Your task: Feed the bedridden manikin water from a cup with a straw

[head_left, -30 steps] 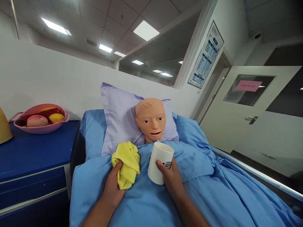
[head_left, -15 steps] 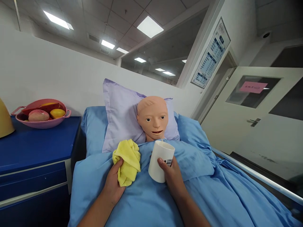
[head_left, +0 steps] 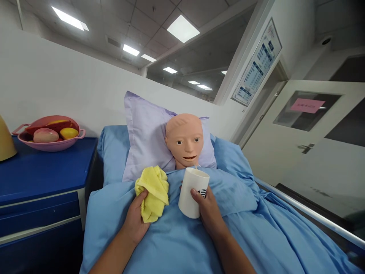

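Note:
My left hand (head_left: 137, 217) is closed on a crumpled yellow towel (head_left: 154, 194), thumb on top, above the blue quilt (head_left: 171, 243). In my right hand (head_left: 209, 211) is a white cup (head_left: 189, 194) with black stripes on its side. The cup leans slightly, and a thin pale straw or stick shows at its rim. Just beyond it, a manikin's head (head_left: 185, 139) with a parted mouth rests against a lilac pillow (head_left: 145, 137). The quilt covers everything below the manikin's neck. Most fingers of my right hand are hidden behind the cup.
On the left, a blue bedside cabinet (head_left: 51, 175) carries a pink basket (head_left: 54, 146) of fruit and a yellow object (head_left: 5, 140), cut off by the frame. A metal bed rail (head_left: 308, 213) runs along the right. Behind it stands a door (head_left: 302, 152).
The view has shifted slightly. Both hands keep their holds on the towel and the cup, and the cup seems a touch more upright.

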A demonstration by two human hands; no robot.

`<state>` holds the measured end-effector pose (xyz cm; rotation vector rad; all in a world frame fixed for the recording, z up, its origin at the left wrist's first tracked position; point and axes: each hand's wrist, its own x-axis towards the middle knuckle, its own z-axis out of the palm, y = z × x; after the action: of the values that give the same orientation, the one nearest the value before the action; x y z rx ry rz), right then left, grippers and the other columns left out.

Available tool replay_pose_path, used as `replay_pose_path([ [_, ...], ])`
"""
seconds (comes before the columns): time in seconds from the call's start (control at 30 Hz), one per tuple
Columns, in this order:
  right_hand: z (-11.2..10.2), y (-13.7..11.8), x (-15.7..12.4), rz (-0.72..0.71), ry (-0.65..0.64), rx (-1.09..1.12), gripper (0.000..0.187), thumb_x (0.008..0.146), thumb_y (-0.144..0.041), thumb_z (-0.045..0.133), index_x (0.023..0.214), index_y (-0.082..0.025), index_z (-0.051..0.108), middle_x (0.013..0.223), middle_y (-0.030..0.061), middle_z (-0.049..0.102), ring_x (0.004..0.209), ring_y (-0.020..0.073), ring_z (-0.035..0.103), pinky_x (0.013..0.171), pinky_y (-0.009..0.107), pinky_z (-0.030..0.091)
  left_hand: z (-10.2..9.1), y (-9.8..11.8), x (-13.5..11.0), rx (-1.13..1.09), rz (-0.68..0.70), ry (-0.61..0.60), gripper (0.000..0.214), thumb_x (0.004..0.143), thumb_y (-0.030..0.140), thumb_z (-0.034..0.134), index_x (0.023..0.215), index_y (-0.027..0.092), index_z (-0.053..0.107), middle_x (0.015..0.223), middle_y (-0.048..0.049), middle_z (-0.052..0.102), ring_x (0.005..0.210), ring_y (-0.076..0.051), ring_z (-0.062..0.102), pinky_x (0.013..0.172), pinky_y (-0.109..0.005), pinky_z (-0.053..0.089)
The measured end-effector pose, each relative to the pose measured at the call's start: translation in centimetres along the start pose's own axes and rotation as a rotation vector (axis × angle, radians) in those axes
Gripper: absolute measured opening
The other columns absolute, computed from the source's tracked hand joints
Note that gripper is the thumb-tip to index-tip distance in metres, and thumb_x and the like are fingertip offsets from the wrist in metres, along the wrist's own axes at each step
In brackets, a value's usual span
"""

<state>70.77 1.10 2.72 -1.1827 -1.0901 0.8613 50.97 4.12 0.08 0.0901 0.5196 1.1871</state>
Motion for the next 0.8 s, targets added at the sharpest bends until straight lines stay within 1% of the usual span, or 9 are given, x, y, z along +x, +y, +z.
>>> replay_pose_path([
  [0.23, 0.1, -0.1, 0.1, 0.004, 0.002, -0.023, 0.068, 0.071, -0.053, 0.077, 0.128, -0.022, 0.055, 0.107, 0.0095, 0.07, 0.096, 0.0287, 0.065, 0.085, 0.043, 0.053, -0.2, -0.1, 0.1, 0.009, 0.0, -0.006, 0.037, 0.093, 0.015, 0.052, 0.129, 0.011, 0.056, 0.107, -0.012, 0.073, 0.096, -0.023, 0.071, 0.083, -0.032, 0.061],
  [0.4, 0.2, -0.1, -0.1, -0.025, -0.019, -0.018, 0.066, 0.076, -0.049, 0.075, 0.132, -0.024, 0.052, 0.109, 0.0082, 0.071, 0.097, 0.0276, 0.066, 0.086, 0.042, 0.054, -0.3, -0.2, 0.1, 0.015, -0.003, -0.011, 0.036, 0.092, 0.014, 0.052, 0.128, 0.011, 0.056, 0.107, -0.0116, 0.073, 0.095, -0.023, 0.071, 0.084, -0.031, 0.061],
  [0.6, 0.4, -0.2, -0.3, -0.027, 0.0, -0.04, 0.065, 0.075, -0.048, 0.076, 0.131, -0.024, 0.053, 0.112, 0.0081, 0.071, 0.101, 0.0287, 0.066, 0.088, 0.042, 0.053, -0.4, -0.2, 0.4, 0.015, 0.008, -0.026, 0.038, 0.092, 0.014, 0.051, 0.13, 0.011, 0.055, 0.11, -0.0121, 0.072, 0.099, -0.023, 0.07, 0.087, -0.033, 0.06],
  [0.7, 0.7, -0.5, -0.6, -0.024, 0.012, -0.048, 0.068, 0.074, -0.048, 0.077, 0.133, -0.025, 0.052, 0.112, 0.0082, 0.071, 0.102, 0.0297, 0.066, 0.083, 0.04, 0.055, -0.6, -0.3, 0.5, 0.016, 0.007, -0.037, 0.038, 0.092, 0.015, 0.053, 0.129, 0.011, 0.055, 0.111, -0.0126, 0.072, 0.1, -0.024, 0.07, 0.088, -0.034, 0.059],
  [0.8, 1.0, -0.9, -0.8, -0.021, 0.058, -0.069, 0.068, 0.072, -0.051, 0.077, 0.13, -0.023, 0.055, 0.11, 0.0091, 0.072, 0.101, 0.0316, 0.066, 0.077, 0.04, 0.056, -0.7, -0.3, 0.5, 0.024, -0.003, -0.034, 0.038, 0.091, 0.015, 0.054, 0.129, 0.011, 0.055, 0.111, -0.0126, 0.072, 0.1, -0.024, 0.07, 0.087, -0.034, 0.06],
])
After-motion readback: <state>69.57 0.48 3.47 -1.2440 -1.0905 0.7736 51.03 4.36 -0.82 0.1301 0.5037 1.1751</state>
